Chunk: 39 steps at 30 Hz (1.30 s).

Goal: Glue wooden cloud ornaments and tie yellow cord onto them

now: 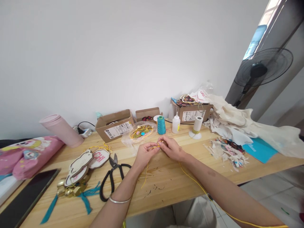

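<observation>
My left hand [144, 154] and my right hand [173, 148] meet over the middle of the table, thumbs and fingers pinched on a thin yellow cord [196, 180]. A small loop of the cord shows between the fingertips. One short end hangs below my left hand; the long run passes under my right wrist and along the forearm to the lower right. A dark edge shows beneath my right fingers, too hidden to name. Black-handled scissors [114, 174] lie beside my left forearm. Left of them are embroidered cloth pieces [99, 158], brass bells [71, 191] and teal tassels [85, 202].
Behind my hands stand a teal thread spool [161, 126], a white squeeze bottle [176, 124] and a white spool [197, 124]. Cardboard boxes [116, 131] line the wall. Fabric scraps [228, 153] lie right; a phone [28, 196] and pink tumbler [63, 131] left.
</observation>
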Motion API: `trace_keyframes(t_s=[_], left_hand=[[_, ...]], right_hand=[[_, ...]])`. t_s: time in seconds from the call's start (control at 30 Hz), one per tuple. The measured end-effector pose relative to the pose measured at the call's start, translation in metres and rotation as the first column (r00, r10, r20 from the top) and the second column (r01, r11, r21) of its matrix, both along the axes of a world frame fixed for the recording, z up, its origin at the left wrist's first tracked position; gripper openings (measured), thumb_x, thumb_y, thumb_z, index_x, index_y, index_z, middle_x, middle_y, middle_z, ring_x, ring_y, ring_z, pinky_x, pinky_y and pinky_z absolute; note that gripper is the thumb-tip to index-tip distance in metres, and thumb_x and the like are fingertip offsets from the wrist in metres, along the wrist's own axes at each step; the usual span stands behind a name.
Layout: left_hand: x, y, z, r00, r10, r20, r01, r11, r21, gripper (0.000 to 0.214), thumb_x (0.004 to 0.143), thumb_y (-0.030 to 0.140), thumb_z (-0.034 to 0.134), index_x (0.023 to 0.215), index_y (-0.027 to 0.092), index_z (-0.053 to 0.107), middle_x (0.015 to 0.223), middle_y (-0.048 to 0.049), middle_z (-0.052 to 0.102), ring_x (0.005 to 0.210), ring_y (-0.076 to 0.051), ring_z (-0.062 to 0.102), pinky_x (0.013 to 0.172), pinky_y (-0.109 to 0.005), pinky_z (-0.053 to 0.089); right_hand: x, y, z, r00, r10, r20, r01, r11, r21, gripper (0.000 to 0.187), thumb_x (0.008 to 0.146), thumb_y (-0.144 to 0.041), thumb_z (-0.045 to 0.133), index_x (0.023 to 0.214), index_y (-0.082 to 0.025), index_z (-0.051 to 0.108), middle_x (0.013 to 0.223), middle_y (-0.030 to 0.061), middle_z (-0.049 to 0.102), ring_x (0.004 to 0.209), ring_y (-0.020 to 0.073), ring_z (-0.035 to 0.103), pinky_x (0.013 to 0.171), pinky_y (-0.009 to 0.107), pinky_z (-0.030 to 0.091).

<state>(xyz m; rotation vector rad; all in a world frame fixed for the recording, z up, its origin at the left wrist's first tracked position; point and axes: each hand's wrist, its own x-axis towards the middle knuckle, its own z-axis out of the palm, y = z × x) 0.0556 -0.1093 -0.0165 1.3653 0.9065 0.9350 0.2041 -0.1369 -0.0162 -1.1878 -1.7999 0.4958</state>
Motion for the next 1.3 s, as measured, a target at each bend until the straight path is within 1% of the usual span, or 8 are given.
trace_keyframes(t_s=[0.13,0.33,0.4,0.57,0.73,0.97,1.13,1.3], left_hand=[[-0.002,0.0,0.0,0.999,0.008,-0.048,-0.006,0.999,0.033,0.023,0.05,0.029,0.071,0.066,0.014,0.065,0.048,0.0026,0.059,0.041,-0.006,0.044,0.043,-0.018,0.034],[-0.002,0.002,-0.001,0.995,0.013,-0.1,0.0,0.993,0.121,0.022,0.059,0.032,0.066,0.07,0.014,0.067,0.067,-0.0034,0.066,0.058,-0.012,0.054,0.054,-0.021,0.04],[-0.001,0.002,0.0,0.991,0.036,-0.129,-0.019,0.991,0.13,0.022,0.06,0.033,0.065,0.07,0.014,0.067,0.065,-0.0026,0.065,0.055,-0.011,0.052,0.052,-0.021,0.038],[-0.002,0.002,0.002,0.972,0.111,-0.207,-0.084,0.987,0.138,0.024,0.059,0.036,0.064,0.067,0.013,0.065,0.04,0.0065,0.043,0.035,-0.005,0.027,0.038,-0.018,0.018],[-0.003,0.002,0.002,0.976,0.113,-0.185,-0.085,0.985,0.153,0.025,0.06,0.037,0.062,0.067,0.013,0.061,0.041,0.0076,0.038,0.037,-0.004,0.025,0.038,-0.018,0.017],[-0.001,-0.001,0.006,0.996,0.02,-0.084,-0.024,0.998,-0.05,0.03,0.059,0.04,0.065,0.066,0.013,0.057,0.039,0.0092,0.036,0.034,-0.002,0.023,0.037,-0.018,0.012],[-0.002,-0.003,0.007,0.997,-0.078,-0.001,0.077,0.982,-0.17,0.033,0.06,0.043,0.065,0.069,0.013,0.056,0.035,0.0112,0.03,0.03,-0.001,0.016,0.035,-0.018,0.006],[-0.001,-0.004,0.006,0.998,-0.069,-0.007,0.066,0.982,-0.175,0.035,0.058,0.044,0.068,0.07,0.012,0.059,0.039,0.0078,0.042,0.031,-0.001,0.024,0.035,-0.017,0.01]], right_hand=[[0.001,0.001,0.0,0.999,-0.021,0.039,0.02,0.999,0.026,0.015,0.081,-0.026,0.043,0.081,-0.017,0.054,0.067,-0.0005,0.056,0.057,0.0098,0.047,0.054,0.021,0.034],[0.002,0.002,-0.002,0.992,-0.086,0.089,0.077,0.991,0.108,0.012,0.079,-0.025,0.049,0.079,-0.018,0.058,0.069,0.0012,0.06,0.062,0.0113,0.052,0.057,0.021,0.036],[0.002,0.002,-0.003,0.99,-0.097,0.101,0.086,0.991,0.106,0.012,0.078,-0.026,0.05,0.079,-0.019,0.059,0.069,0.0013,0.061,0.062,0.0114,0.052,0.058,0.021,0.037],[0.006,0.001,0.003,0.992,-0.055,0.115,0.046,0.996,0.079,0.012,0.074,-0.027,0.055,0.08,-0.019,0.061,0.07,0.0002,0.062,0.055,0.0091,0.049,0.054,0.02,0.036],[0.008,0.0,0.008,0.992,-0.013,0.125,0.012,1.0,0.006,0.012,0.067,-0.021,0.06,0.079,-0.018,0.061,0.064,-0.0025,0.058,0.049,0.0069,0.042,0.049,0.019,0.033],[0.004,0.003,0.001,0.992,-0.024,-0.125,0.018,0.999,-0.047,0.012,0.062,-0.017,0.063,0.073,-0.015,0.058,0.066,-0.0019,0.059,0.058,0.0088,0.052,0.053,0.019,0.039],[0.003,0.004,-0.002,0.994,-0.057,-0.096,0.055,0.998,-0.022,0.013,0.062,-0.016,0.064,0.075,-0.016,0.063,0.069,-0.0003,0.064,0.059,0.0099,0.054,0.053,0.02,0.041],[0.006,0.004,0.001,1.0,0.02,0.021,-0.022,0.997,0.072,0.012,0.07,-0.022,0.06,0.08,-0.02,0.067,0.079,0.0035,0.068,0.071,0.0134,0.06,0.061,0.022,0.044]])
